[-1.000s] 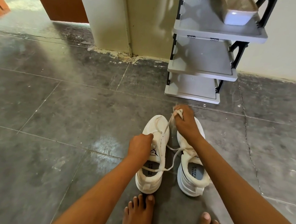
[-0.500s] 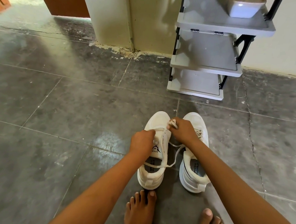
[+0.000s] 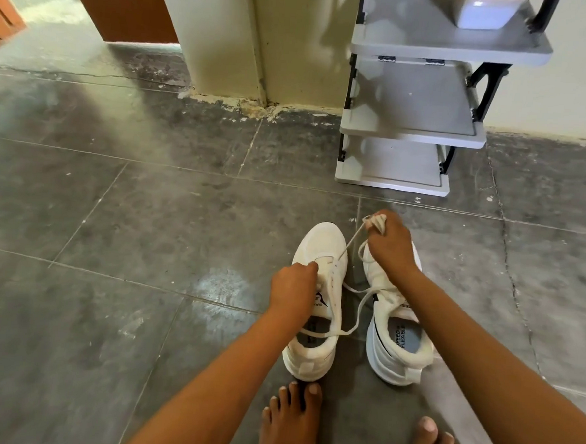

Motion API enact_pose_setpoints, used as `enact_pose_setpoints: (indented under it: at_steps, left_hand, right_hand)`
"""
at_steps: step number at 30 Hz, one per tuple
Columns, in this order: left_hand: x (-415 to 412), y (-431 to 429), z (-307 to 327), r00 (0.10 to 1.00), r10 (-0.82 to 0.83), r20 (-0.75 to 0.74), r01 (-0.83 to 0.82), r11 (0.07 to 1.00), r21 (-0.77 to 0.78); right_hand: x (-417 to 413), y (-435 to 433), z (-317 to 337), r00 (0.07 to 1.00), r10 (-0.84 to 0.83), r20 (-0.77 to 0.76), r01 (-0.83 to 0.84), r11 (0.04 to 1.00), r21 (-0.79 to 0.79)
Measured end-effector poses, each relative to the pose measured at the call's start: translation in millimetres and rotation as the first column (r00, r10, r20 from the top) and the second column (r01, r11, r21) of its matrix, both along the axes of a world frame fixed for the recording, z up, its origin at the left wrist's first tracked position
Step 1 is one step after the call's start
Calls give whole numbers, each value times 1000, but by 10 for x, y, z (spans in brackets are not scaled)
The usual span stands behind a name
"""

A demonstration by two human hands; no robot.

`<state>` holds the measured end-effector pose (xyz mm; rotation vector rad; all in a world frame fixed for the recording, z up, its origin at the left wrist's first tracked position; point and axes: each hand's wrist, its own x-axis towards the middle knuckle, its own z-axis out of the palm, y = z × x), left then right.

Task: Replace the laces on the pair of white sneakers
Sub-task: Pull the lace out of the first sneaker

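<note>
One lace (image 3: 351, 241) end hides bunched inside the right hand (image 3: 391, 245)

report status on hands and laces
Left hand grips left sneaker at the eyelets. Right hand grips lace, pulled taut from it. Slack trails toward right sneaker, nothing blocking.

The right hand (image 3: 391, 243) covers the toe and forefoot of the right sneaker (image 3: 400, 345), and the end of the lace (image 3: 352, 241) is bunched out of sight inside its grip. The left hand (image 3: 292, 287) hides the eyelets on one side of the left sneaker (image 3: 321, 239) and part of the tongue logo. The top edge cuts off the white container (image 3: 486, 14) and the shelf rack (image 3: 410, 126). The bottom edge crops both bare feet (image 3: 289, 424).
</note>
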<state>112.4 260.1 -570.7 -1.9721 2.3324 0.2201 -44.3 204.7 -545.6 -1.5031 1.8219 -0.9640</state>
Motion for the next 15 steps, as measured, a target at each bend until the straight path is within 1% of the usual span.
enact_pose_setpoints:
  at_steps: [1,2,4,5,6,7,8,9,10,11,13,15]
  left_hand:
    - [-8,2,5,1000,-1,-1,1,1000,3]
    - [-12,4,6,1000,2,-3,-2,1000,7]
    - [-6,-4,13,1000,19,-17,-18,1000,20]
    - [11,-11,22,999,36,-34,-35,999,25]
    - [39,-25,32,995,69,-69,-67,997,37]
    - [80,-45,41,985,118,-128,-111,992,57]
    - [127,-71,48,966,169,-195,-154,984,86]
    - [172,-95,46,944,209,-254,-185,976,114]
    - [212,-115,45,928,232,-291,-200,970,136]
    - [235,-127,39,922,240,-305,-202,968,150]
    - [239,-143,35,929,226,-293,-192,971,141]
    - [213,-159,40,938,208,-278,-182,976,117]
  right_hand:
    - [5,-12,57,994,-20,108,18,999,27]
    - [30,-1,91,973,-12,230,-4,998,67]
    - [105,50,144,877,1,480,-80,986,143]
    - [136,75,139,833,-4,553,-102,982,160]
    - [153,90,110,827,-1,562,-111,980,166]
    - [158,97,78,858,8,514,-113,978,173]
    - [147,98,43,907,30,421,-116,977,180]
    - [125,97,4,951,66,301,-127,974,187]
    - [104,97,-38,977,115,181,-150,970,192]
    - [80,104,-86,983,165,74,-177,963,203]
    - [69,134,-182,964,248,-98,-219,946,240]
    - [94,177,-261,931,294,-216,-237,937,256]
